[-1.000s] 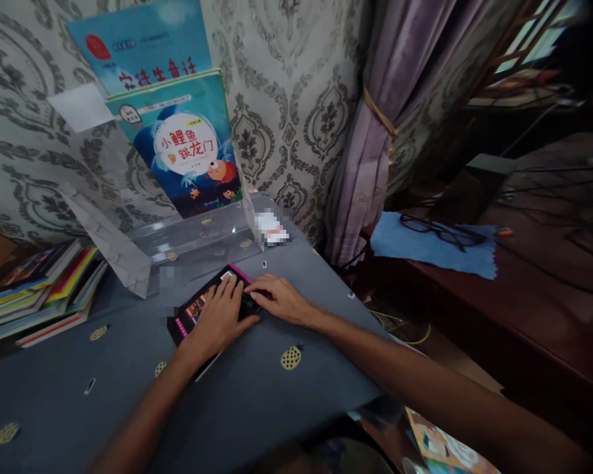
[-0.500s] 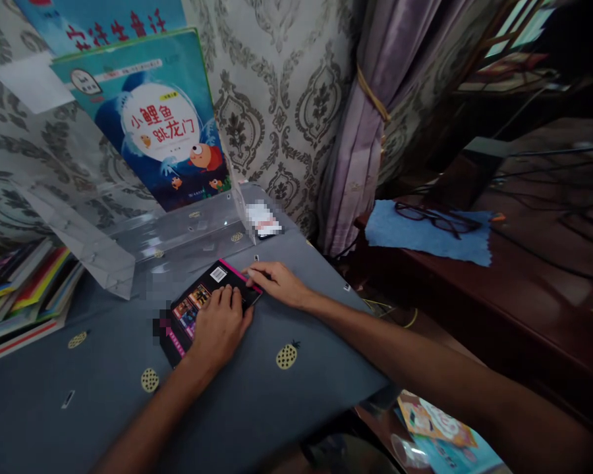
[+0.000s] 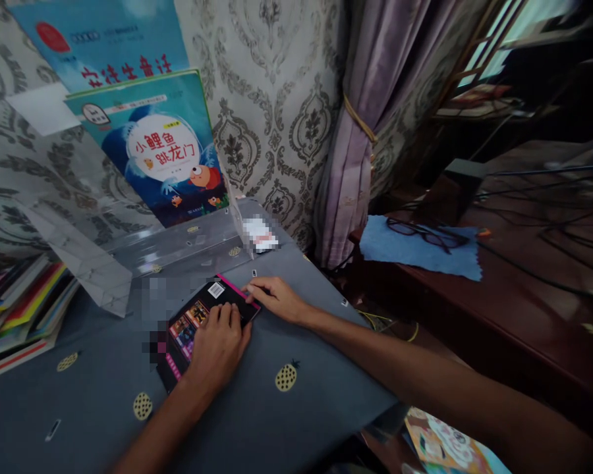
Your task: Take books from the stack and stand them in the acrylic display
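Note:
A black book (image 3: 194, 312) with a pink edge lies back cover up on the grey pineapple-print tablecloth (image 3: 326, 368), its barcode near the far corner. My left hand (image 3: 220, 342) rests flat on the cover, fingers stretched out over its pictures. At the book's right edge is my right hand (image 3: 277, 299), with thumb and curled forefinger closed on the pink border. Whether any pages are between these fingertips cannot be made out. Blurred squares hide the book's left corner.
Behind stands a clear acrylic stand (image 3: 111, 283) with picture books (image 3: 172, 155). More books (image 3: 24, 309) are stacked at left. A pixelated white item (image 3: 261, 234) lies near the back edge. On a dark red table (image 3: 425, 303) at right, glasses (image 3: 425, 236) sit on a blue cloth (image 3: 400, 253).
The whole scene sits slightly lower in view, as the camera has tilted up. Both hands keep their places on the book.

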Demonstrator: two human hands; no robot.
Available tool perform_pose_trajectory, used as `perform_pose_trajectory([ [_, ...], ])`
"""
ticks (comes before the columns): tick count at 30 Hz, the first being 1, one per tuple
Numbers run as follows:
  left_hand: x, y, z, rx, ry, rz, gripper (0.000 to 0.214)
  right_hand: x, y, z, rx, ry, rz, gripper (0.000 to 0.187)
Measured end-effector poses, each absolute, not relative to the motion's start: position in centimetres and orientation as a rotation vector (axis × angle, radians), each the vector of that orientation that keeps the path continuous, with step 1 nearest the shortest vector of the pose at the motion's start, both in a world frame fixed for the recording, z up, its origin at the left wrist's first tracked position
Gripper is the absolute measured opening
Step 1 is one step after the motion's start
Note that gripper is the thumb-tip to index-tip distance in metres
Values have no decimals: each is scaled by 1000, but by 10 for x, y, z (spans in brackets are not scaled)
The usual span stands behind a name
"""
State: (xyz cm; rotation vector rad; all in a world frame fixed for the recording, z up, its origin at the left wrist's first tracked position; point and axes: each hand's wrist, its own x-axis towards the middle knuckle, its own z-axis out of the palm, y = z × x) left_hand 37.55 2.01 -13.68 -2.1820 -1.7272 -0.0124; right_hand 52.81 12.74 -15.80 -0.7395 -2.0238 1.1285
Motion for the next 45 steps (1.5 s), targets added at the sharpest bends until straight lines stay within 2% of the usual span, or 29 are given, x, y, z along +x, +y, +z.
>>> perform_pose_trajectory([
  [15, 379, 20, -123, -2273, -1832, 68, 39, 532, 128, -155, -730, -2048, 1158, 36],
  [37, 378, 21, -116, -2296, -1879, 85, 37, 534, 130, -158, -639, -1850, 1410, 40],
  [45, 376, 21, -122, -2300, -1862, -6, 38, 539, 131, -153, -651, -1836, 1346, 44],
])
